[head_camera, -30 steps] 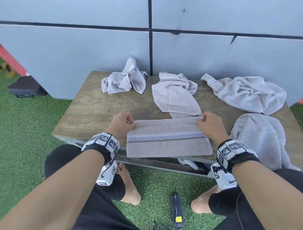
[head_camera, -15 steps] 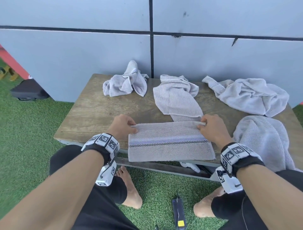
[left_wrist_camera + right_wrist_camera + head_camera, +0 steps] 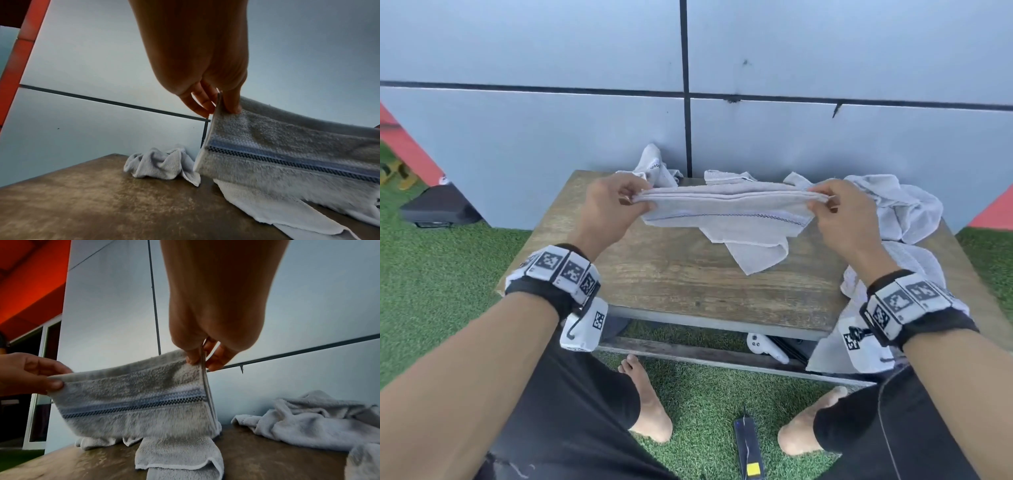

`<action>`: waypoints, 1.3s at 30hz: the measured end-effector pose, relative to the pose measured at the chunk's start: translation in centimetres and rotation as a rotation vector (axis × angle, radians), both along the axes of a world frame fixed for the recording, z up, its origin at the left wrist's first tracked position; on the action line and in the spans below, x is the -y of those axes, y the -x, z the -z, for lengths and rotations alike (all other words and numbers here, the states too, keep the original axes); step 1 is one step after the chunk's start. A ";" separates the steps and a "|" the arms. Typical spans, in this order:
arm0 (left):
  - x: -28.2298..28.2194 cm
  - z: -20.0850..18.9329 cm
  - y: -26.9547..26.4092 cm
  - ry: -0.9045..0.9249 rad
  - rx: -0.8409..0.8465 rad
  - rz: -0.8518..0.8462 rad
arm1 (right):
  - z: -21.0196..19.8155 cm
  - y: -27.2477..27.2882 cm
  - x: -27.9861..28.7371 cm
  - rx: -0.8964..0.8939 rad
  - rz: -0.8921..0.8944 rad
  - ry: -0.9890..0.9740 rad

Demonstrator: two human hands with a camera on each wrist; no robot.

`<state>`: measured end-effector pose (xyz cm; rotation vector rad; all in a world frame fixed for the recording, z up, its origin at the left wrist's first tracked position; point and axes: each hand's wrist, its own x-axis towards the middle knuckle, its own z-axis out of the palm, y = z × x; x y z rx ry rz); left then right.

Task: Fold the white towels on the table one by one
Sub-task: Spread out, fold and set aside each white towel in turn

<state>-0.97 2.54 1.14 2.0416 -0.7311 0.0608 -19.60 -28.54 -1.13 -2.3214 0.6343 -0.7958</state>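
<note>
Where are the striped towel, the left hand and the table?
striped towel (image 3: 726,212), head view, its front face.
left hand (image 3: 606,209), head view, back of hand.
table (image 3: 688,284), head view, bare wooden top.

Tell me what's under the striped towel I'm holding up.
Under the striped towel, pinched by the left hand and right hand, another white towel lies crumpled on the wooden table. Its far part is hidden behind the lifted one.

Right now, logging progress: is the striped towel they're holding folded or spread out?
Folded: the striped towel hangs doubled, layered edges pinched together by left hand and right hand, above the table.
</note>
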 end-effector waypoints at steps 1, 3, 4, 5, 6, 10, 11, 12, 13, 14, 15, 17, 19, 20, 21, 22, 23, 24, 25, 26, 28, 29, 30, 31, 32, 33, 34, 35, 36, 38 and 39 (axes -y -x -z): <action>-0.3 0.0 0.7 -0.022 0.039 -0.008 | 0.3 0.6 -0.2 0.030 -0.006 -0.008; -1.0 1.5 1.7 -0.088 0.046 -0.034 | 1.8 2.2 -0.7 -0.032 -0.027 -0.026; -1.5 3.1 2.0 -0.137 0.014 -0.026 | 3.1 3.2 -1.0 -0.157 -0.046 -0.027; -2.0 4.8 2.3 -0.212 -0.035 -0.001 | 4.6 4.1 -1.3 -0.321 -0.080 -0.038; -2.4 6.6 2.7 -0.315 -0.100 0.028 | 6.1 5.0 -1.8 -0.486 -0.117 -0.066; -3.5 11.6 5.4 -0.494 -0.358 0.024 | 10.1 7.6 -3.8 -0.617 -0.017 -0.217; -3.4 12.2 5.8 -0.472 -0.371 -0.024 | 10.5 7.7 -4.2 -0.566 0.034 -0.232; -3.1 12.5 6.2 -0.450 -0.365 -0.080 | 10.6 7.8 -4.5 -0.542 0.077 -0.229; -2.8 12.7 6.5 -0.446 -0.343 -0.132 | 10.6 7.7 -4.7 -0.538 0.104 -0.220; -2.4 12.7 6.8 -0.462 -0.318 -0.172 | 10.8 7.6 -4.7 -0.552 0.114 -0.198; -2.1 12.7 7.0 -0.485 -0.302 -0.201 | 10.9 7.5 -4.8 -0.566 0.114 -0.175; -1.6 12.7 7.4 -0.515 -0.292 -0.227 | 11.2 7.1 -4.8 -0.585 0.109 -0.127; -1.2 12.6 7.6 -0.525 -0.304 -0.252 | 11.6 6.8 -4.8 -0.585 0.115 -0.098; -1.1 12.6 7.7 -0.523 -0.313 -0.264 | 11.7 6.7 -4.8 -0.578 0.121 -0.102; -1.1 12.5 7.8 -0.514 -0.319 -0.275 | 11.9 6.7 -4.7 -0.556 0.123 -0.111; -1.0 12.4 7.8 -0.497 -0.323 -0.283 | 11.9 6.8 -4.7 -0.535 0.126 -0.131; -1.0 12.4 7.6 -0.484 -0.324 -0.287 | 11.9 6.9 -4.6 -0.522 0.125 -0.144; -1.1 12.4 7.5 -0.474 -0.323 -0.289 | 11.8 7.0 -4.5 -0.524 0.121 -0.154; -1.1 12.4 7.2 -0.470 -0.320 -0.289 | 11.8 7.1 -4.3 -0.530 0.115 -0.161; -1.2 12.3 7.0 -0.473 -0.313 -0.288 | 11.7 7.2 -4.2 -0.540 0.108 -0.168; -1.5 12.3 6.9 -0.484 -0.291 -0.292 | 11.4 7.5 -4.0 -0.551 0.087 -0.176; -1.5 12.2 6.9 -0.488 -0.288 -0.303 | 11.3 7.5 -3.9 -0.553 0.077 -0.176; -1.6 12.2 7.0 -0.492 -0.294 -0.317 | 11.1 7.6 -3.9 -0.555 0.070 -0.177; -1.6 12.3 7.1 -0.501 -0.310 -0.334 | 11.0 7.5 -3.9 -0.561 0.066 -0.177; -1.6 12.3 7.3 -0.520 -0.330 -0.345 | 11.0 7.5 -4.0 -0.574 0.061 -0.178; -1.6 12.3 7.6 -0.545 -0.350 -0.347 | 11.0 7.5 -4.0 -0.590 0.056 -0.180; -1.6 12.2 7.9 -0.564 -0.358 -0.339 | 11.0 7.4 -4.1 -0.605 0.053 -0.182; -1.6 12.3 8.1 -0.568 -0.362 -0.328 | 11.0 7.4 -4.2 -0.614 0.055 -0.184; -1.6 12.2 8.2 -0.563 -0.361 -0.317 | 11.0 7.3 -4.2 -0.622 0.057 -0.185; -1.6 12.2 8.2 -0.535 -0.352 -0.313 | 10.8 7.2 -4.3 -0.637 0.064 -0.181; -1.6 12.1 8.1 -0.524 -0.340 -0.316 | 10.7 7.2 -4.3 -0.639 0.067 -0.183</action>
